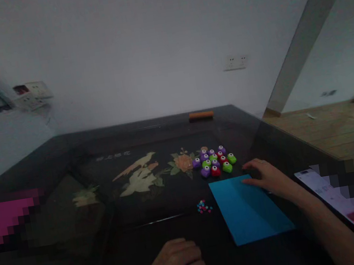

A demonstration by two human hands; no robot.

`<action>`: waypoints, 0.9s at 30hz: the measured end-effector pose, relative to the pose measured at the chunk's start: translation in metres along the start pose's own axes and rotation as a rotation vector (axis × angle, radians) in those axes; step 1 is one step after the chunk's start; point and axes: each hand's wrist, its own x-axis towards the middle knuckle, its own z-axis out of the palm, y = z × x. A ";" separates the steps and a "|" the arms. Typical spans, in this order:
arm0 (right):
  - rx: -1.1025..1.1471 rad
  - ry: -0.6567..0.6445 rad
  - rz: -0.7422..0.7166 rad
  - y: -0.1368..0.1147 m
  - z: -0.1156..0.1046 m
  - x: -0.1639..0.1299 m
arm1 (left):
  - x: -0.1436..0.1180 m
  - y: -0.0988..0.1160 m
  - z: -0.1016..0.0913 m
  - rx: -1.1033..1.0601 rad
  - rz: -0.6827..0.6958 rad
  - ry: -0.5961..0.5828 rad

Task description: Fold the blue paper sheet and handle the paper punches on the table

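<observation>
My left hand (179, 262) rests on the dark table at the front, its fingers curled in; nothing shows in it. My right hand (266, 176) is over the far right corner of a blue sheet (251, 208), thumb and fingers apart. The thumb lies over the sheet's edge; whether it touches is unclear. Just beyond the sheet sits a cluster of several small purple, green and red pieces with white, eye-like tops (214, 162). Left of the sheet lies a small scatter of tiny pink, blue and pale bits (204, 207).
The glossy dark table (155, 248) carries a bird and flower picture. An orange-brown bar (201, 115) lies at its far edge. A phone with a lit screen (339, 203) is on the right. Something magenta (6, 220), partly pixelated, is at the left. A wall stands behind.
</observation>
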 end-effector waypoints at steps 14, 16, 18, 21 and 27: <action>-0.045 -0.165 -0.074 0.010 0.012 0.006 | 0.087 0.030 0.050 -0.126 -0.100 -0.157; -0.040 -0.170 -0.072 0.010 0.012 0.006 | 0.091 0.030 0.058 -0.167 -0.117 -0.226; -0.034 -0.176 -0.072 0.009 0.012 0.006 | 0.091 0.028 0.063 -0.184 -0.123 -0.269; -0.028 -0.188 -0.077 0.007 0.012 0.004 | 0.090 0.026 0.066 -0.167 -0.139 -0.291; -0.010 -0.199 -0.064 -0.001 0.013 0.001 | 0.090 0.030 0.063 -0.153 -0.171 -0.306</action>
